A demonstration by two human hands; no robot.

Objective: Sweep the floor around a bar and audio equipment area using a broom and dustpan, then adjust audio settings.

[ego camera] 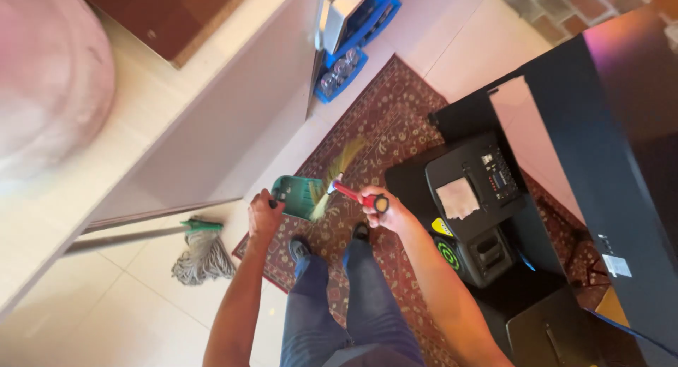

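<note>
- The left hand, just left of the frame centre, has its fingers closed around the handle of a green dustpan.
- The dustpan is held above the near edge of a dark red patterned rug, with its pan extending to the right of the hand towards the brush.
- The right hand, just right of the frame centre, has its fingers wrapped fully around the red handle of a hand broom.
- The broom handle runs from the right hand up and to the left. Its yellow-green bristles are blurred and fan out above and below the right edge of the dustpan.
- Whether the bristles touch the dustpan or the rug cannot be determined because of the blur.
- The two hands are near each other, with the dustpan and the broom head between them.
- The person's legs, in blue trousers, and two dark shoes are in the lower centre; the shoes stand on the rug edge.
- A grey string mop with a green head fitting lies on the pale tiled floor at lower left, well apart from the left hand.
- A black portable speaker stands right of the right hand, beside black furniture.
- A blue crate holding glassware is at the upper centre.
</note>
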